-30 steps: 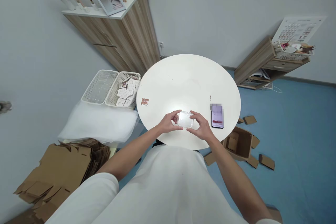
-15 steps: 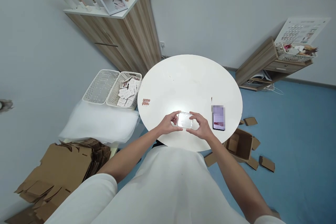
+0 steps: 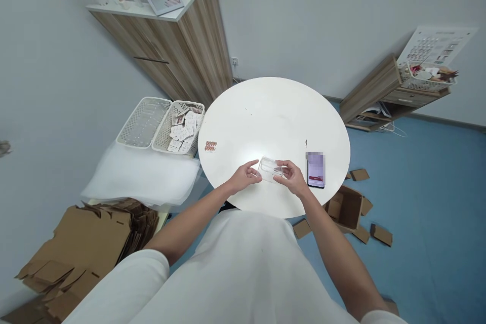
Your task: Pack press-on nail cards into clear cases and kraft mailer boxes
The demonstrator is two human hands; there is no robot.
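Over the near part of the white round table (image 3: 273, 111), a small clear plastic box (image 3: 269, 168) is held between my two hands. My left hand (image 3: 245, 176) has thumb and fingers at the box's left edge. My right hand (image 3: 290, 176) grips the right end, thumb below and fingers above. The box tilts, and its see-through walls make it hard to tell whether the lid is raised. Left on the table lies a set of small reddish-brown nail tips (image 3: 210, 146). To the right of my right hand lies a phone (image 3: 316, 169), its screen lit.
Left of the table stand a white basket with clear boxes (image 3: 142, 121) and a white basket of cards (image 3: 185, 129). Below them lie translucent sheets (image 3: 140, 177) and stacked flat cardboard (image 3: 83, 243). An open carton (image 3: 349, 207) sits on the floor at the right.
The box has tilted between my hands, and its bright reflection has gone. My fingers have shifted along its edges. The view has moved slightly.
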